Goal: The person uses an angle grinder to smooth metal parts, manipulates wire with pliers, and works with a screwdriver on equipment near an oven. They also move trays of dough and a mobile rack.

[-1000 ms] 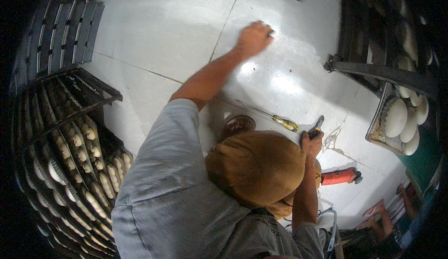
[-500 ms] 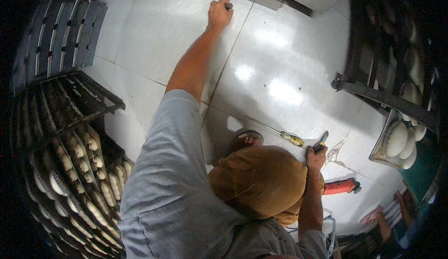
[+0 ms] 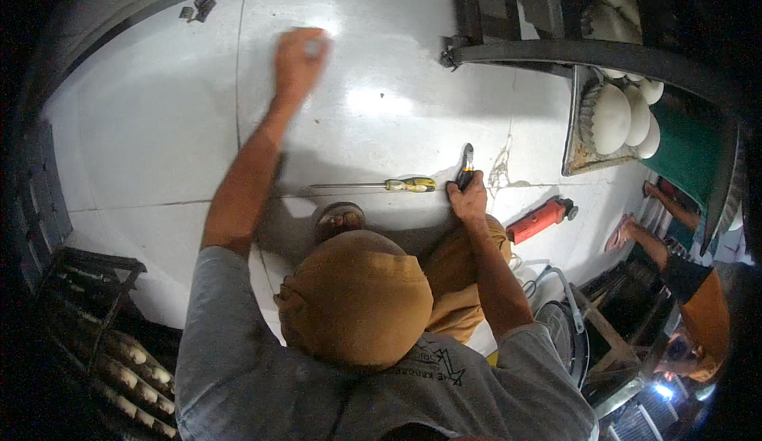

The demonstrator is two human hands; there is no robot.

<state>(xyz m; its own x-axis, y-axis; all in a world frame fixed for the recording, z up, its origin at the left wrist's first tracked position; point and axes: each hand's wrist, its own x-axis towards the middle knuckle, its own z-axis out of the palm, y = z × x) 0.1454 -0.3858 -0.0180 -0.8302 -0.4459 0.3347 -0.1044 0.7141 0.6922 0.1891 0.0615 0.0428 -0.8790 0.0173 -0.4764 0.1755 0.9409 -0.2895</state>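
While raised over white floor tiles (image 3: 143, 147), left hand (image 3: 299, 58) clenched on small blurred object, kind indeterminable. Right hand (image 3: 468, 196) grasping pliers (image 3: 466, 163) by handles, resting on floor; likely rigid, light, best gripped there. Screwdriver (image 3: 381, 184) just beside.

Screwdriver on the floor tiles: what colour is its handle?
Yellow with dark bands; the screwdriver shows best in the head view, lying beside the right hand.
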